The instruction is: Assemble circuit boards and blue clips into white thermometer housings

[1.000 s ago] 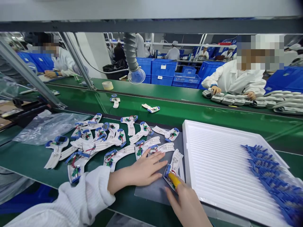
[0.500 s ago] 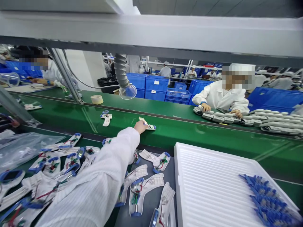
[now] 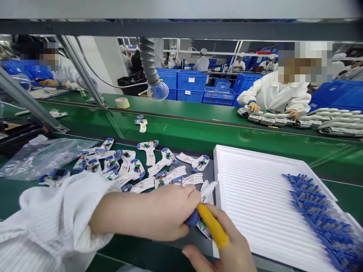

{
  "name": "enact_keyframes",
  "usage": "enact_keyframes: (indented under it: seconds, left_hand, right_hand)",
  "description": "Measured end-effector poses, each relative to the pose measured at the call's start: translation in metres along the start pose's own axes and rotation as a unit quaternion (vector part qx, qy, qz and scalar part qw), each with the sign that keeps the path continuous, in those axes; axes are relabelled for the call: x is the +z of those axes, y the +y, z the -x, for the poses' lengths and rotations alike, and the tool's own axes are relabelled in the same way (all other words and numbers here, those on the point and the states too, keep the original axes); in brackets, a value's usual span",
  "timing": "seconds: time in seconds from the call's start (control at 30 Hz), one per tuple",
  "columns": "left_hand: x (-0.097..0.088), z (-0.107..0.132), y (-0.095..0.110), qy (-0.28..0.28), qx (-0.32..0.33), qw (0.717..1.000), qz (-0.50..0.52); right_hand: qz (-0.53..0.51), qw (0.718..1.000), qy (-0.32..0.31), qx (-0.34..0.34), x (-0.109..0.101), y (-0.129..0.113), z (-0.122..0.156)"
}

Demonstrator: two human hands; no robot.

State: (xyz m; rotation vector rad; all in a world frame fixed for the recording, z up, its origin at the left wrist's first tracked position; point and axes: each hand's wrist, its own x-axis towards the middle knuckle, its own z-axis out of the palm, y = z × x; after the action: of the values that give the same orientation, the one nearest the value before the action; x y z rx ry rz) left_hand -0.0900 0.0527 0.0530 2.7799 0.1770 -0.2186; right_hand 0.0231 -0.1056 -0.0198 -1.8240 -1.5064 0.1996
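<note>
My left hand [image 3: 167, 211] is closed round a white shell half [image 3: 209, 187] with a blue end, held low over the grey mat [image 3: 195, 237] at the bench's near edge. My right hand [image 3: 227, 249] comes up from below. Its forefinger wears a yellow finger cot [image 3: 213, 226] and presses against the blue end of that same piece, with the thumb curled beneath. Several more white and blue shell halves [image 3: 133, 166] with small circuit boards and wires lie spread on the bench just beyond my left hand.
A white ribbed foam tray [image 3: 255, 189] lies at the right, with a row of blue parts [image 3: 320, 204] along its far side. One shell half [image 3: 141, 124] and a tape roll [image 3: 122, 102] lie on and beyond the green conveyor [image 3: 198, 132]. A crumpled plastic bag [image 3: 36, 155] lies left. A person in white [image 3: 278, 94] works opposite.
My left hand reached out to the conveyor, took the shell half lying there, and drew back to the mat. My right hand, out of view half a second ago, now meets it.
</note>
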Motion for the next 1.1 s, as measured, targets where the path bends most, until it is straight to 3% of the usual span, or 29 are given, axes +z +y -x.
enact_keyframes:
  seconds: [0.13,0.2,0.23,0.3,0.37,0.43,0.47,0.53,0.6,0.63,0.77,0.83,0.97,1.1]
  left_hand:
    - [0.027,0.021,0.013,-0.004,-0.024,0.999,0.038]
    - [0.039,0.032,0.011,0.026,-0.046,0.986,0.156]
    - [0.046,0.037,0.010,0.042,-0.050,0.967,0.246]
    - [0.066,0.046,0.007,0.056,-0.033,0.884,0.463]
    - [0.089,0.049,0.006,0.029,0.002,0.746,0.665]
    - [0.110,0.047,0.006,-0.025,0.019,0.624,0.781]
    - [0.117,0.044,0.006,-0.054,0.021,0.587,0.807]
    - [0.124,0.039,0.007,-0.100,0.026,0.565,0.819]
    - [0.121,0.033,0.008,-0.113,0.039,0.584,0.803]
    - [0.118,0.031,0.009,-0.092,0.049,0.609,0.786]
    - [0.105,0.027,0.012,0.115,0.049,0.793,0.596]
    - [0.105,0.025,0.013,0.164,0.026,0.846,0.507]
    - [0.111,0.023,0.015,0.192,-0.007,0.870,0.454]
    - [0.116,0.021,0.015,0.208,-0.027,0.894,0.395]
  right_hand:
    - [0.029,0.996,-0.069,-0.045,0.013,-0.012,-0.002]
    - [-0.001,0.995,-0.082,-0.063,0.010,-0.013,0.001]
    - [-0.028,0.994,-0.083,-0.067,0.007,-0.012,0.003]
    - [-0.093,0.990,-0.087,-0.063,0.001,-0.011,0.007]
    - [-0.137,0.985,-0.094,-0.054,-0.004,-0.008,0.012]
    - [-0.138,0.983,-0.109,-0.054,-0.009,-0.006,0.015]
    - [-0.126,0.983,-0.119,-0.060,-0.011,-0.004,0.016]
    - [-0.102,0.982,-0.136,-0.084,-0.016,-0.002,0.017]
    - [-0.093,0.980,-0.144,-0.104,-0.019,-0.001,0.017]
    - [-0.095,0.982,-0.130,-0.098,-0.019,-0.001,0.018]
    - [-0.152,0.988,0.019,0.002,-0.010,0.000,0.025]
    - [-0.185,0.980,0.036,0.060,-0.003,0.001,0.026]
    - [-0.243,0.958,-0.033,0.148,0.006,0.001,0.022]
    - [-0.345,0.915,-0.080,0.195,0.005,0.000,0.015]
